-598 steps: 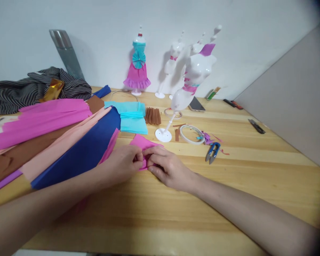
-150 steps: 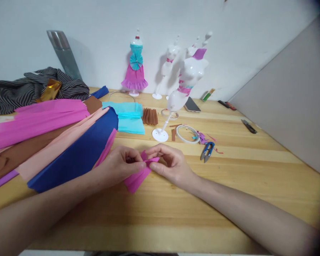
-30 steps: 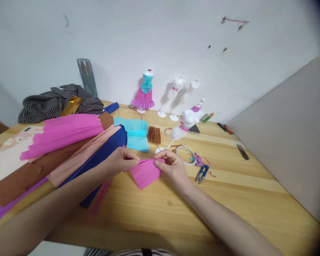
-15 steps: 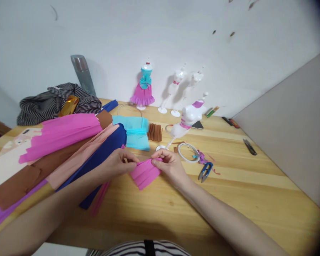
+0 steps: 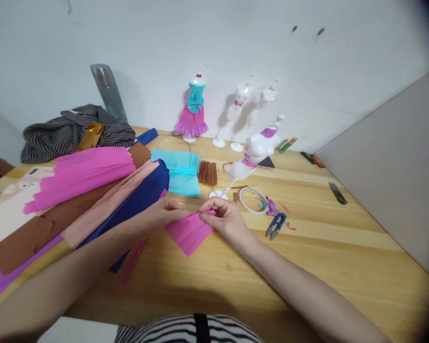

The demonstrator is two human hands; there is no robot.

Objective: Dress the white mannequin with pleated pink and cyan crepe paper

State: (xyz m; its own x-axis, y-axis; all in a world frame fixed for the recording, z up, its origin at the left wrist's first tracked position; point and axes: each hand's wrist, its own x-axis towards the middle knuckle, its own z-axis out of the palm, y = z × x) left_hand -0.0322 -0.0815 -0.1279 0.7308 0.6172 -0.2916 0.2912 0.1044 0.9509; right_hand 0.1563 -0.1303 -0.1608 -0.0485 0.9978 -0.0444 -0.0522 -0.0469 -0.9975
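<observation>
Between my two hands hangs a piece of pink crepe paper point(image 5: 190, 234), gathered along its top edge and fanning out below. My left hand point(image 5: 166, 209) pinches its upper left part, and my right hand point(image 5: 223, 218) pinches the top right between thumb and fingers. Just behind my right hand stands a small white mannequin point(image 5: 254, 151) on a stand, leaning to the right, with pink strips at its waist and a purple piece at the neck. Pleated brown paper point(image 5: 208, 173) and a turquoise paper sheet point(image 5: 180, 174) lie beyond my hands.
Rolls of pink point(image 5: 89, 174), brown and blue crepe paper point(image 5: 139, 202) cover the left side. To the right lie a roll of white tape point(image 5: 253, 200), blue thread snips point(image 5: 275, 226) and a utility knife point(image 5: 338, 193). A dressed mannequin point(image 5: 193, 112) stands by the wall near two bare ones.
The pink paper spreads wider at the bottom, with more of its top edge gathered. My left fingers have shifted slightly along it. The camera view has moved a little.
</observation>
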